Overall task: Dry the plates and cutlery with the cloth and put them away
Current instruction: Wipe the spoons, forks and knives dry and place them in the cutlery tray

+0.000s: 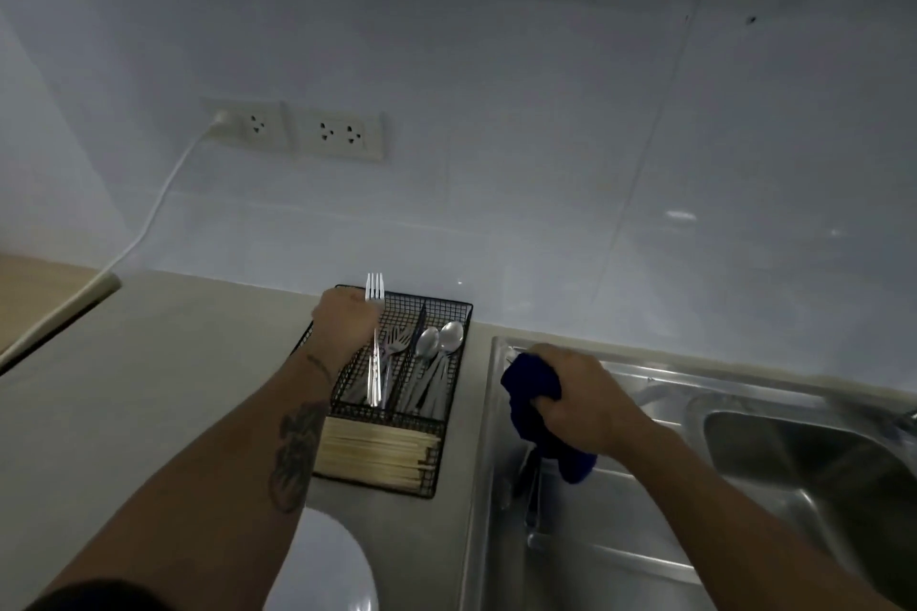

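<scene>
place: home kitchen | signs: steel sink [645, 412], cutlery basket [446, 427], wall sockets [297, 134]

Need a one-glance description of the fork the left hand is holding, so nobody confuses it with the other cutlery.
Find the black wire cutlery basket on the counter left of the steel sink. The fork is above its left compartment, held by the left hand. Unlike the forks lying inside, its tines point at the wall, beyond the basket's far rim.

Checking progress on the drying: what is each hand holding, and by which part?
Left hand holds a fork by its neck, tines up; right hand grips a bunched blue cloth.
</scene>
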A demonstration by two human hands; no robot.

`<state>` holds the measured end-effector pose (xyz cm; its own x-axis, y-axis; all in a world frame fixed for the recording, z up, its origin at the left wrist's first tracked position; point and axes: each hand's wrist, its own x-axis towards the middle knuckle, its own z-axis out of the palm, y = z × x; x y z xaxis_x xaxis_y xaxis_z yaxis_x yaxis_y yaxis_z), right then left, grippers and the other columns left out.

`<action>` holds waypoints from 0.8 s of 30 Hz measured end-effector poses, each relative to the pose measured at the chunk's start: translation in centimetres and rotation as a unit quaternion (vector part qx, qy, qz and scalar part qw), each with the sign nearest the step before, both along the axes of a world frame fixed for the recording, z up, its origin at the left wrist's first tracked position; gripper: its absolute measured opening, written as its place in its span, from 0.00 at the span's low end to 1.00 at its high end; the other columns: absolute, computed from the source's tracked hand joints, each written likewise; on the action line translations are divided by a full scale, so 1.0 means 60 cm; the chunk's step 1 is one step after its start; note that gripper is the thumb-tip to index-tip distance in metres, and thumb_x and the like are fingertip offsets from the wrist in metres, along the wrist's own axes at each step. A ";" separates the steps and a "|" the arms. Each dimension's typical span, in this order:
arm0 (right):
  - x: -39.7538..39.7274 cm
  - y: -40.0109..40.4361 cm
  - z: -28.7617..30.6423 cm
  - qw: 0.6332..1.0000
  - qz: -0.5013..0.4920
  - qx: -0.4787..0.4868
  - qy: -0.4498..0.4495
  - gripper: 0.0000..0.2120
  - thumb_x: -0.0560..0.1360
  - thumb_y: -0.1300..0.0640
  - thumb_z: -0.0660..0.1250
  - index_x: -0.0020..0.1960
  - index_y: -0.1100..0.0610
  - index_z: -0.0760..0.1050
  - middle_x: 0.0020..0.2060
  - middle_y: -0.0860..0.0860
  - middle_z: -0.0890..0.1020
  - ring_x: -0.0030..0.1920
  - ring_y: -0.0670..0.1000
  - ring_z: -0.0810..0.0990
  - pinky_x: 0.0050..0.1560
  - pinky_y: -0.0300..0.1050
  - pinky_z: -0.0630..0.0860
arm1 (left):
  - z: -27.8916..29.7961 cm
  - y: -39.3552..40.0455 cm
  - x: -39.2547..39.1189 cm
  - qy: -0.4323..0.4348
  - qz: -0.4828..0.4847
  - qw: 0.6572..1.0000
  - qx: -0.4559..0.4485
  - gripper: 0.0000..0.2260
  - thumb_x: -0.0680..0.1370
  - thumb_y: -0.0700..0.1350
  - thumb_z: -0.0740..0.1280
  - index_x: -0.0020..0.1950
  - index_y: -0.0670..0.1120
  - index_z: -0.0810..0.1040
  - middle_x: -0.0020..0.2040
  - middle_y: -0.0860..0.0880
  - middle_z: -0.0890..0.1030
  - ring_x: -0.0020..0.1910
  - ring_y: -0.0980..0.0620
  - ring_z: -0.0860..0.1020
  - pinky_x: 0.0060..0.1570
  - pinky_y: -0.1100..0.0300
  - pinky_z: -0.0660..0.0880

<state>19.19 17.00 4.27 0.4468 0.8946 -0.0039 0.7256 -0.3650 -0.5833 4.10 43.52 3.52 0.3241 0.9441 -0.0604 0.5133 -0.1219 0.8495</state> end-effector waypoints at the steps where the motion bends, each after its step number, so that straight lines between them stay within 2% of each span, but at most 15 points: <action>1: 0.001 0.006 -0.003 1.000 0.005 -0.008 -0.001 0.21 0.70 0.64 0.67 0.61 0.52 0.76 0.50 0.47 0.80 0.50 0.49 0.79 0.48 0.41 0.76 | -0.004 0.013 0.008 0.004 -0.004 1.000 0.008 0.10 0.74 0.46 0.72 0.40 0.39 0.84 0.36 0.43 0.83 0.37 0.46 0.80 0.46 0.56 0.78; 3: 0.000 0.012 -0.010 1.000 0.008 -0.030 0.002 0.19 0.67 0.60 0.66 0.57 0.50 0.76 0.48 0.45 0.80 0.48 0.47 0.79 0.47 0.41 0.77 | -0.022 0.038 0.022 0.024 -0.018 0.999 0.023 0.09 0.75 0.47 0.72 0.42 0.40 0.84 0.38 0.45 0.82 0.40 0.46 0.79 0.48 0.60 0.75; 5: 0.004 0.011 -0.021 0.998 0.001 -0.057 0.014 0.20 0.65 0.56 0.64 0.56 0.48 0.76 0.49 0.46 0.81 0.49 0.48 0.80 0.50 0.47 0.79 | -0.049 0.063 0.037 0.057 -0.037 0.997 0.040 0.12 0.76 0.47 0.71 0.39 0.39 0.83 0.35 0.45 0.80 0.37 0.47 0.77 0.42 0.61 0.71; 7: 0.014 0.005 -0.030 0.997 -0.011 -0.078 0.013 0.22 0.65 0.55 0.63 0.59 0.48 0.75 0.52 0.48 0.81 0.51 0.50 0.79 0.53 0.49 0.79 | -0.079 0.079 0.052 0.112 -0.076 0.989 0.056 0.16 0.77 0.46 0.69 0.34 0.37 0.80 0.30 0.45 0.78 0.33 0.46 0.76 0.36 0.60 0.69; 8: 0.020 0.001 -0.033 0.996 -0.019 -0.084 0.013 0.23 0.65 0.56 0.63 0.60 0.48 0.76 0.53 0.48 0.81 0.52 0.50 0.79 0.53 0.49 0.79 | -0.092 0.082 0.057 0.141 -0.097 0.984 0.053 0.14 0.77 0.44 0.70 0.34 0.37 0.79 0.30 0.45 0.77 0.34 0.45 0.77 0.34 0.60 0.69; 10: 0.031 -0.010 -0.036 0.995 -0.039 -0.086 0.021 0.22 0.65 0.58 0.63 0.59 0.49 0.76 0.51 0.48 0.81 0.50 0.49 0.79 0.51 0.47 0.79 | -0.104 0.075 0.063 0.198 -0.131 0.970 0.043 0.08 0.73 0.41 0.73 0.41 0.37 0.79 0.37 0.44 0.78 0.39 0.45 0.78 0.36 0.59 0.71; 12: 0.041 -0.022 -0.037 0.994 -0.061 -0.085 0.026 0.20 0.66 0.61 0.64 0.57 0.50 0.77 0.49 0.47 0.81 0.48 0.49 0.79 0.48 0.45 0.78 | -0.108 0.060 0.066 0.244 -0.142 0.956 0.077 0.11 0.72 0.43 0.74 0.45 0.38 0.76 0.44 0.41 0.80 0.42 0.44 0.77 0.38 0.57 0.72; 14: 0.052 -0.037 -0.037 0.992 -0.088 -0.084 0.035 0.19 0.69 0.64 0.64 0.57 0.50 0.76 0.47 0.46 0.81 0.46 0.47 0.79 0.44 0.40 0.75 | -0.102 0.036 0.073 0.248 -0.133 0.950 0.133 0.09 0.73 0.43 0.71 0.44 0.40 0.73 0.47 0.41 0.80 0.45 0.42 0.78 0.39 0.55 0.74; 17: 0.074 -0.067 -0.033 0.988 -0.127 -0.084 0.039 0.18 0.70 0.64 0.64 0.56 0.47 0.74 0.46 0.45 0.80 0.45 0.44 0.78 0.40 0.35 0.72 | -0.085 -0.025 0.098 0.202 -0.165 0.949 0.178 0.04 0.72 0.43 0.69 0.43 0.44 0.75 0.44 0.47 0.80 0.42 0.48 0.78 0.39 0.58 0.73; 18: 0.080 -0.078 -0.031 0.986 -0.139 -0.085 0.037 0.18 0.70 0.64 0.64 0.55 0.46 0.74 0.47 0.46 0.81 0.45 0.45 0.78 0.41 0.37 0.72 | -0.080 -0.054 0.110 0.179 -0.188 0.949 0.179 0.03 0.72 0.42 0.68 0.44 0.47 0.78 0.43 0.50 0.81 0.41 0.50 0.78 0.40 0.58 0.73; 19: 0.086 -0.089 -0.028 0.984 -0.151 -0.087 0.035 0.18 0.70 0.64 0.64 0.55 0.46 0.74 0.47 0.47 0.81 0.46 0.46 0.79 0.42 0.40 0.73 | -0.074 -0.085 0.121 0.166 -0.213 0.947 0.174 0.06 0.72 0.40 0.67 0.45 0.48 0.80 0.43 0.51 0.81 0.41 0.51 0.77 0.41 0.59 0.73; 22: 0.095 -0.121 -0.020 0.979 -0.177 -0.092 0.041 0.16 0.70 0.63 0.64 0.54 0.48 0.74 0.47 0.49 0.81 0.46 0.49 0.79 0.42 0.43 0.74 | -0.077 -0.176 0.154 0.176 -0.303 0.925 0.147 0.08 0.75 0.43 0.63 0.47 0.48 0.82 0.45 0.51 0.81 0.44 0.51 0.78 0.48 0.58 0.76; 24: 0.095 -0.141 -0.015 0.977 -0.185 -0.093 0.049 0.14 0.70 0.62 0.65 0.54 0.48 0.75 0.47 0.49 0.81 0.46 0.50 0.80 0.44 0.46 0.77 | -0.097 -0.222 0.172 0.194 -0.332 0.917 0.106 0.09 0.76 0.46 0.62 0.45 0.47 0.82 0.44 0.49 0.83 0.43 0.50 0.80 0.46 0.58 0.78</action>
<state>24.86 8.53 3.37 0.7296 0.6511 -0.2090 0.4679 -0.6982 -0.5419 14.39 30.22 -2.28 0.8253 0.5494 -0.1305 0.5237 -0.6584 0.5406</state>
